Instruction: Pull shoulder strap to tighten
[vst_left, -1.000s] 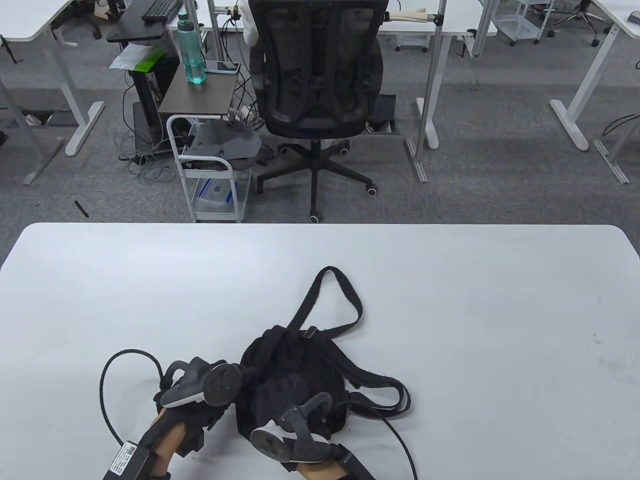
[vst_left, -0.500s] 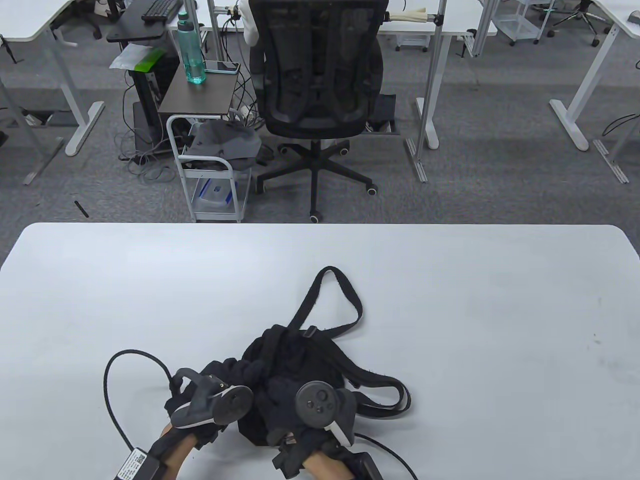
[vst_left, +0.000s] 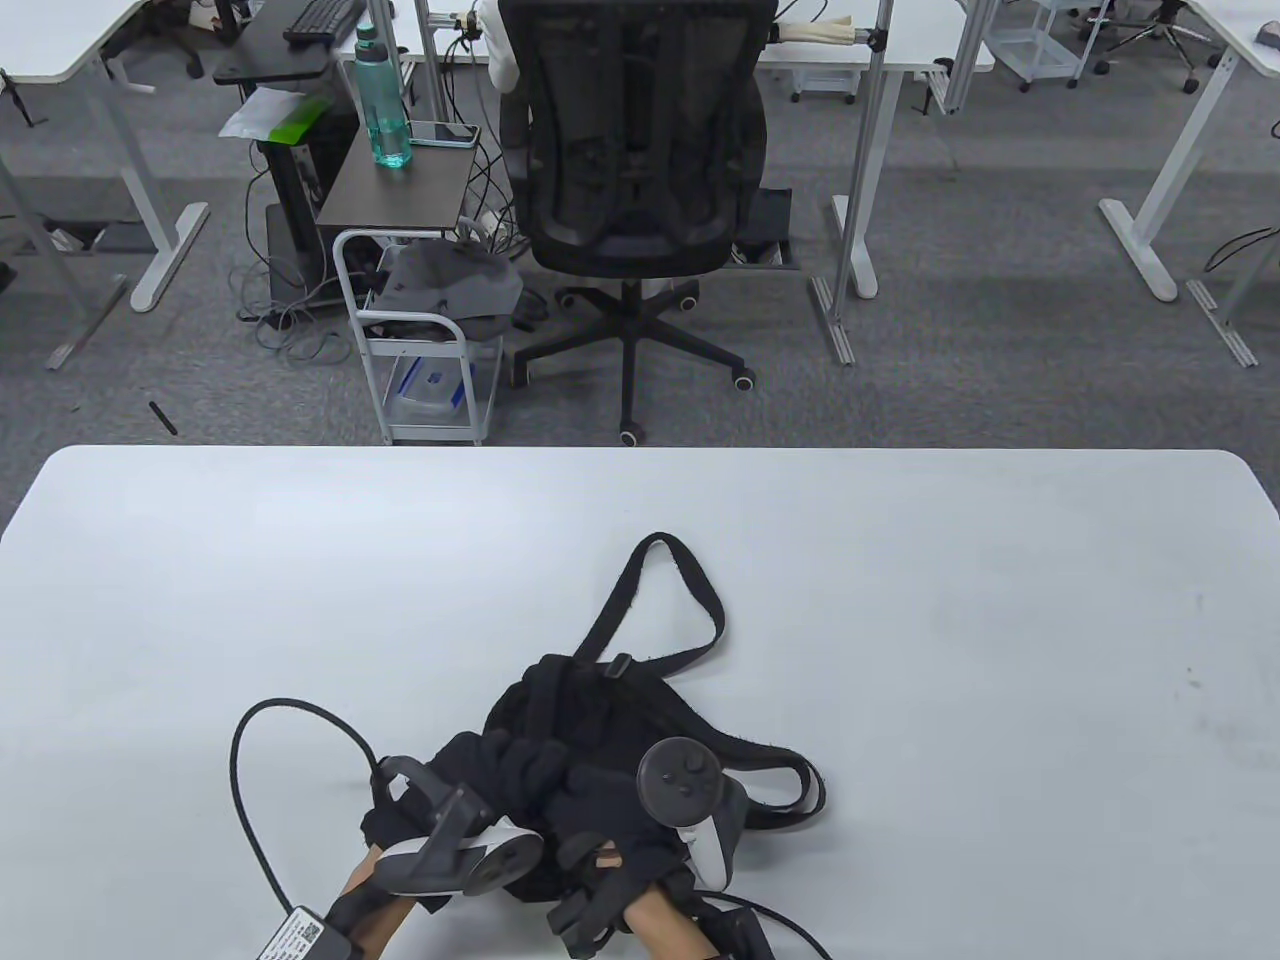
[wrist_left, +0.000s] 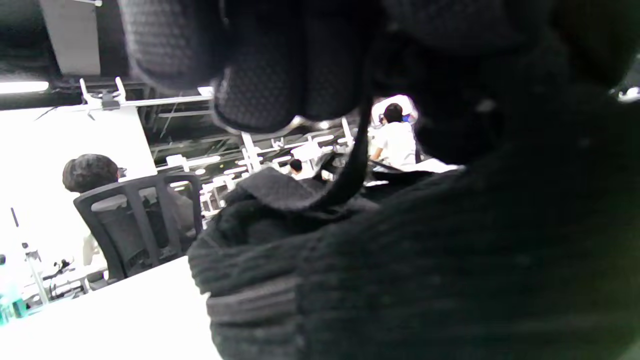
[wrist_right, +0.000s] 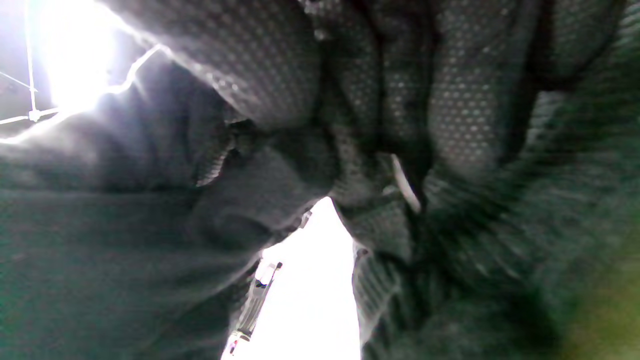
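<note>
The small black fabric backpack (vst_left: 590, 720) is lying at the near centre of the white table (vst_left: 900, 600). One black webbing shoulder strap (vst_left: 680, 590) is looping toward the far side, and a second black strap loop (vst_left: 790, 790) is lying to the right of the bag.

The left hand (vst_left: 450, 810) is resting on the near-left part of the bag. In the left wrist view its fingers (wrist_left: 280, 65) are curling over dark fabric beside a thin strap, but whether they are holding it cannot be told. The right hand (vst_left: 620, 810) is pressing into the near-centre of the bag. In the right wrist view its fingers (wrist_right: 450, 100) are bunching against black fabric, and no definite grip on webbing is showing.

Probable faults:
- The bag is sliding toward the near edge if neither hand is anchoring the body during the pull.
- The fingers are gathering bag cloth instead of webbing, so no tightening is occurring.
- The pull is acting on the wrong strand, which is loosening the strap.
- The glove cables (vst_left: 250, 800) are snagging a strap loop.
</note>
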